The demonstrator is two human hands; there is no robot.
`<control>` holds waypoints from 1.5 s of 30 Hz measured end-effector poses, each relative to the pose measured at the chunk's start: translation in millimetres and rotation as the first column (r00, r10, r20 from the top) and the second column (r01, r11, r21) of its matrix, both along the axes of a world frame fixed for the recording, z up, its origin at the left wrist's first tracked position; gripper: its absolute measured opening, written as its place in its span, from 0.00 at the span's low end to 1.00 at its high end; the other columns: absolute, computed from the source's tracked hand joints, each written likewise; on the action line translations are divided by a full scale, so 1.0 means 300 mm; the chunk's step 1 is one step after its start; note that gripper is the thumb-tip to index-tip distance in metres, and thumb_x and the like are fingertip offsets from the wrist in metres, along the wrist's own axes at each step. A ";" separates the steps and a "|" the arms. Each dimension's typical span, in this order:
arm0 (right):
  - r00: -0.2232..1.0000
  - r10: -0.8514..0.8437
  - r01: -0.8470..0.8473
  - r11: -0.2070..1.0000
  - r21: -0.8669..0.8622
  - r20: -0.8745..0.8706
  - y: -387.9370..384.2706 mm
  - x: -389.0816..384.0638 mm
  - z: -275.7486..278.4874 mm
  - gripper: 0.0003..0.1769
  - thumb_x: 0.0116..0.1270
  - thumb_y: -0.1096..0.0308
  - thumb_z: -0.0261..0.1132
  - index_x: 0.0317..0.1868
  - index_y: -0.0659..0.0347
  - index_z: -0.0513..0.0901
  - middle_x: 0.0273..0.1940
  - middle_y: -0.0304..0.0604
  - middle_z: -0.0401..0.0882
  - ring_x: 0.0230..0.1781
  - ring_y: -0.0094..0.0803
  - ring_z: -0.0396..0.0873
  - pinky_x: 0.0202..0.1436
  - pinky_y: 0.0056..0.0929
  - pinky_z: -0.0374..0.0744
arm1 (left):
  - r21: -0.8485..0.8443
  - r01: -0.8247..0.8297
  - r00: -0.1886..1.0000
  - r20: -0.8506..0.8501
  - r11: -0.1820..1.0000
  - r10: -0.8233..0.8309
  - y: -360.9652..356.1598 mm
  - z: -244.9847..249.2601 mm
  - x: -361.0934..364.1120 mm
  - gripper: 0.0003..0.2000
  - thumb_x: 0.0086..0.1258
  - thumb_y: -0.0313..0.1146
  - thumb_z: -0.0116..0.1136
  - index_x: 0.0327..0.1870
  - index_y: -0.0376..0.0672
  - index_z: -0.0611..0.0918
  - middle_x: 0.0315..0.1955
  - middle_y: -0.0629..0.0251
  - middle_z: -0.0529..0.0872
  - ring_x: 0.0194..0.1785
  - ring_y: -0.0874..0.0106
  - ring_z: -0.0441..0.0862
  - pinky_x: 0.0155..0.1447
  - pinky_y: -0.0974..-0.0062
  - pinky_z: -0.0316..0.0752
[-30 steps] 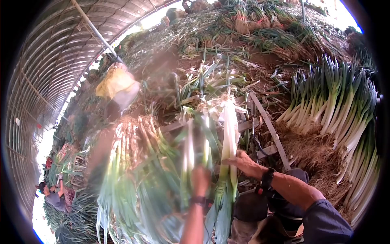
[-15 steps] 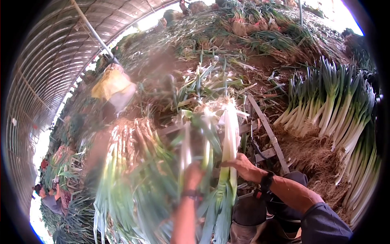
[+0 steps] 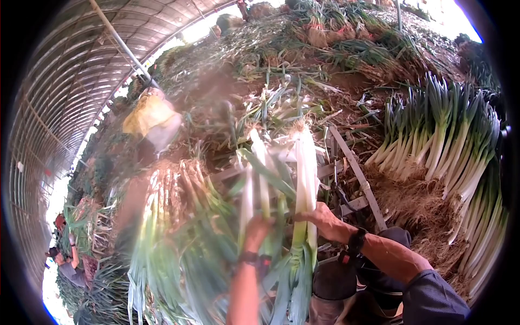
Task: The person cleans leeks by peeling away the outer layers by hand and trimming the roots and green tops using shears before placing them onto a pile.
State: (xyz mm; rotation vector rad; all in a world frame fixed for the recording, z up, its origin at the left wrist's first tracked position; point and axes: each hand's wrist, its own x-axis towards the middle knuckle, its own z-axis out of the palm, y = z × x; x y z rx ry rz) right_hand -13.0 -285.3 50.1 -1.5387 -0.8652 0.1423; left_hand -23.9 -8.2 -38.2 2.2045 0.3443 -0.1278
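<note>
My left hand (image 3: 258, 235) is closed round slim leek stalks (image 3: 262, 162), their root ends pointing away from me; the fingers are slightly blurred. Beside it, my right hand (image 3: 325, 223) grips thick white leeks (image 3: 305, 173) at mid-stem, with bushy roots at the far end and green leaves hanging toward me. A loose green leaf (image 3: 268, 172) crosses between the two bunches. Left of my left hand lies a heap of untrimmed leeks (image 3: 162, 216) with brown, dry outer skins, partly smeared in the picture.
Cleaned leeks (image 3: 433, 130) are stacked at the right, roots inward. A wooden slat (image 3: 358, 179) stands near my right hand. A yellow-and-white bag-like thing (image 3: 151, 116) hangs by a pole (image 3: 122, 46). Another person (image 3: 71, 265) works at far left. Leaf scraps cover the ground.
The slim stalks in my left hand have swung left at their root ends, and that hand has shifted slightly. My right hand stays almost still on its leeks. The far person's arm has risen.
</note>
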 end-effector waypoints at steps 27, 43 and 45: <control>0.979 -0.044 0.071 0.988 -0.134 0.198 -0.005 0.042 -0.122 0.12 0.71 0.72 0.62 0.50 0.60 0.88 0.46 0.45 0.88 0.45 0.35 0.84 0.53 0.29 0.80 | -0.236 0.210 0.973 0.144 0.949 -0.179 -0.039 -0.069 -0.109 0.15 0.73 0.28 0.57 0.58 0.35 0.80 0.44 0.53 0.86 0.49 0.62 0.83 0.58 0.66 0.77; 0.810 -0.033 0.022 0.999 -0.026 -0.586 0.019 0.026 -0.073 0.17 0.65 0.61 0.72 0.47 0.64 0.89 0.42 0.44 0.89 0.42 0.27 0.82 0.49 0.27 0.79 | 0.758 -0.225 0.972 0.222 0.612 0.081 0.037 -0.051 -0.088 0.38 0.54 0.41 0.72 0.67 0.39 0.70 0.49 0.45 0.81 0.53 0.46 0.79 0.57 0.51 0.76; 0.847 -0.020 0.000 0.999 -0.039 -0.531 0.018 0.035 -0.106 0.17 0.66 0.60 0.71 0.47 0.64 0.89 0.42 0.44 0.89 0.42 0.27 0.82 0.49 0.28 0.79 | 0.672 -0.163 0.987 0.104 0.722 0.126 0.032 -0.025 -0.095 0.36 0.54 0.39 0.72 0.65 0.39 0.72 0.48 0.46 0.84 0.51 0.48 0.82 0.55 0.55 0.78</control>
